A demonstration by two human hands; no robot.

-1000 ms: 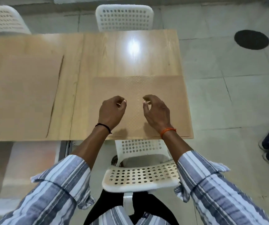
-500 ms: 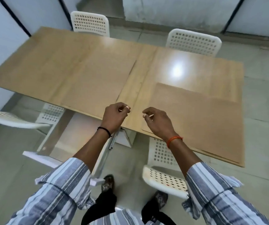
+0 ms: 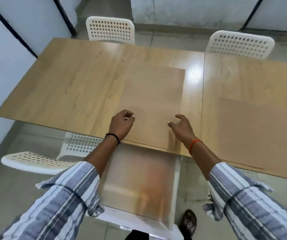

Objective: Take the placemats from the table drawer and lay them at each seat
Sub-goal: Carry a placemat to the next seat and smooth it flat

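Hands (image 3: 152, 124) over flat, seemingly dimpled placemat (image 3: 154, 101).

Grey tiled floor (image 3: 187, 41). Pale walls (image 3: 4, 59) upper left and top of frame, split by dark vertical strips (image 3: 64, 16). White perforated chairs: two at the table's far side, upper centre (image 3: 110, 30) and upper right (image 3: 239, 45), one lower left (image 3: 40, 161). Bright light glare (image 3: 195, 74) right of centre.
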